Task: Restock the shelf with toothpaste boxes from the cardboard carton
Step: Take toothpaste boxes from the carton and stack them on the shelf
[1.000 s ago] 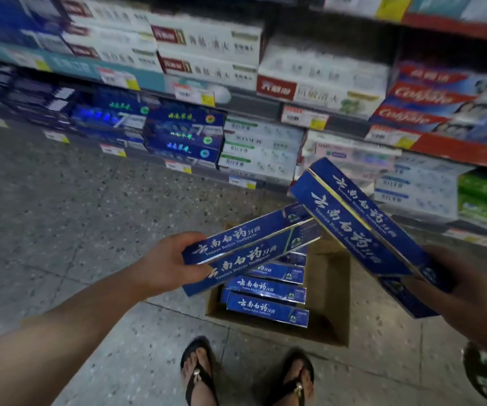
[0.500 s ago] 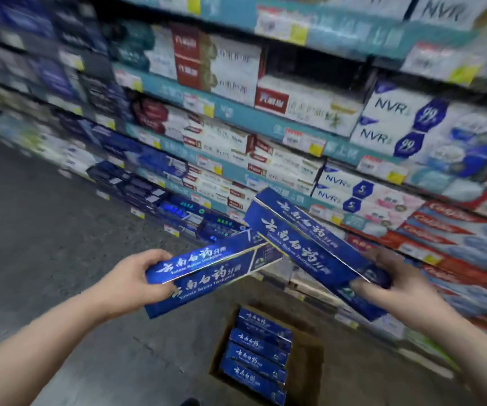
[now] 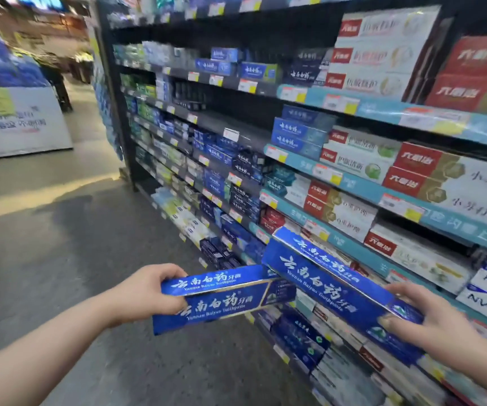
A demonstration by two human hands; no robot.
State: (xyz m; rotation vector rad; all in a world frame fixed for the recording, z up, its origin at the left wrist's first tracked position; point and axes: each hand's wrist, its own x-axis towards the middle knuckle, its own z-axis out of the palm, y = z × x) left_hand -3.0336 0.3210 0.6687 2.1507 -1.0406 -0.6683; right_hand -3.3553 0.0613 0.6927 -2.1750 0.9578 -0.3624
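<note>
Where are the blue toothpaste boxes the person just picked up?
In the head view, the left hand grips two stacked blue toothpaste boxes low centre, and the right hand holds two more beside the shelf.

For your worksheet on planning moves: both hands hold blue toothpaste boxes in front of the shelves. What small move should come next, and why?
Probably raise the right hand with its blue boxes toward the matching blue stack two shelves up. The left hand also grips boxes, nothing is shelved yet, and that stack bears the same script.
</note>
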